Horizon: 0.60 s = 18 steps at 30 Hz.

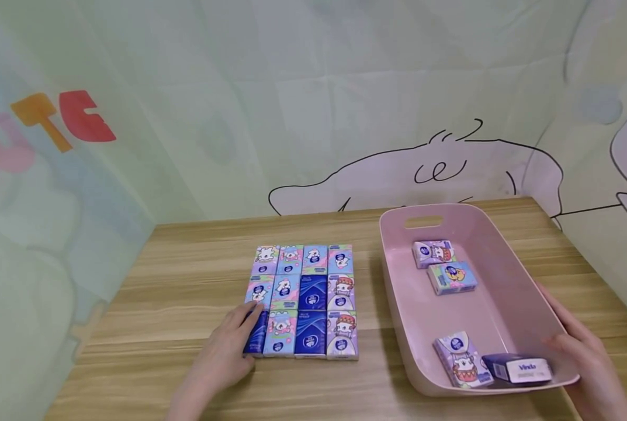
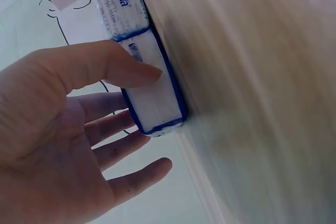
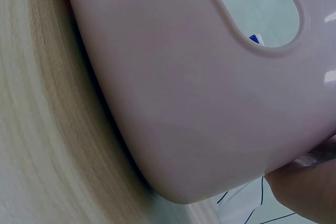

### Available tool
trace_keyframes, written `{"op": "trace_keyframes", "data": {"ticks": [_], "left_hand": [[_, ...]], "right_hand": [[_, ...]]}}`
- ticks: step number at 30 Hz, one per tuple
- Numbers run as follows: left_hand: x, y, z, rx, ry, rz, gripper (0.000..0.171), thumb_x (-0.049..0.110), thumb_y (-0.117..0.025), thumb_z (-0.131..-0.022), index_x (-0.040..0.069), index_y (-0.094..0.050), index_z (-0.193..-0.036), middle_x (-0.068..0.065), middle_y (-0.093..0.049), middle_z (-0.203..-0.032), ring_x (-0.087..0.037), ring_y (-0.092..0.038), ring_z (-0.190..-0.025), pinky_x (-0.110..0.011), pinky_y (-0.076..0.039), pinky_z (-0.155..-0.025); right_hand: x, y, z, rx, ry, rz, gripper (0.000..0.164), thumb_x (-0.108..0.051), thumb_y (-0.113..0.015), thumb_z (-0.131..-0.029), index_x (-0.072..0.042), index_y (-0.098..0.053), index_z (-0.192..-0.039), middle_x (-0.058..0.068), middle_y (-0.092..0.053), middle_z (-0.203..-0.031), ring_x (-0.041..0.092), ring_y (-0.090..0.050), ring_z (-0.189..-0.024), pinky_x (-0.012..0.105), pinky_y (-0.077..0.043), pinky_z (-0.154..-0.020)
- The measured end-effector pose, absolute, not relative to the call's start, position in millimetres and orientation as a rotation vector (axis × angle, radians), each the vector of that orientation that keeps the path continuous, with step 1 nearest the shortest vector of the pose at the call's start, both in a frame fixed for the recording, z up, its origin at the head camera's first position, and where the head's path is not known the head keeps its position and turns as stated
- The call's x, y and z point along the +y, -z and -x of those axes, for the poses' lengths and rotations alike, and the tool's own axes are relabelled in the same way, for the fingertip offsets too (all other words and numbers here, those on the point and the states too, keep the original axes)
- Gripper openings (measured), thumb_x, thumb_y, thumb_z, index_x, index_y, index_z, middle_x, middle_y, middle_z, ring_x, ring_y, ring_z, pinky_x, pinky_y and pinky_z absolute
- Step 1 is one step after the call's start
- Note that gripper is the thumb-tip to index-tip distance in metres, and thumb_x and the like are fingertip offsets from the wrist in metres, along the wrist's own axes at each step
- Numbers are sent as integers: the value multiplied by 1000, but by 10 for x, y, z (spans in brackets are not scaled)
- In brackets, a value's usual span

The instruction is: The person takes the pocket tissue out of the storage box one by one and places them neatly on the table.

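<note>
My left hand (image 1: 224,356) is at the front left corner of a block of tissue packs laid in rows, several dark blue and the others pastel with cartoon prints. Between its thumb and fingers it holds a dark blue tissue pack (image 1: 257,336), partly covered by the hand; the left wrist view shows the thumb on the white end of that tissue pack (image 2: 157,95). A pink bin (image 1: 397,304) stands to the right. My right hand (image 1: 586,356) grips its right wall near the front corner, the fingers on the outer side.
Inside the bin lie two cartoon tissue packs (image 1: 452,277) toward the back, another cartoon pack (image 1: 463,359) at the front, and a dark blue Vinda pack (image 1: 520,368) on its side. A printed cloth (image 1: 313,117) hangs behind the wooden table (image 1: 187,275).
</note>
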State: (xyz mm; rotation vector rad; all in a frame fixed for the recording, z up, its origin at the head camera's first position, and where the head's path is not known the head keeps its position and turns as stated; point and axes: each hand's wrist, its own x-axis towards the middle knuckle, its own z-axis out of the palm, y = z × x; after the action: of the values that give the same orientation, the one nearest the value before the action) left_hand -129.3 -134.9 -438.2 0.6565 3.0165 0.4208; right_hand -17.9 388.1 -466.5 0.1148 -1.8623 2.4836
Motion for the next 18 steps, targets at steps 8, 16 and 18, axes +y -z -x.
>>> {"op": "trace_keyframes", "data": {"ticks": [8,16,18], "left_hand": [[-1351,4403,1293,3033,-439,-681,84,-4,-70,-62,2,-44,-142,-16,-44,-145,-37,-41,-135,-54,-41,-106],[-1347,4377,1299,3021,-421,-672,82,-2,-69,-63,2,-45,-141,-16,-44,-146,-37,-41,-135,-58,-43,-101],[-1346,4376,1300,3013,-419,-667,83,-2,-70,-63,2,-45,-142,-16,-44,-146,-37,-40,-135,-59,-43,-101]], "right_hand": [[3873,4673,180,-1851,-2483,-140,71,13,-19,-93,-22,-17,-154,-21,-48,-143,-2,-54,-119,16,-49,-86],[3875,4661,181,-1852,-2477,-140,71,13,-19,-93,-22,-17,-154,-21,-47,-143,-2,-53,-120,15,-48,-86],[3875,4663,183,-1851,-2478,-145,71,14,-18,-93,-21,-17,-154,-21,-47,-143,-2,-54,-120,15,-48,-87]]}}
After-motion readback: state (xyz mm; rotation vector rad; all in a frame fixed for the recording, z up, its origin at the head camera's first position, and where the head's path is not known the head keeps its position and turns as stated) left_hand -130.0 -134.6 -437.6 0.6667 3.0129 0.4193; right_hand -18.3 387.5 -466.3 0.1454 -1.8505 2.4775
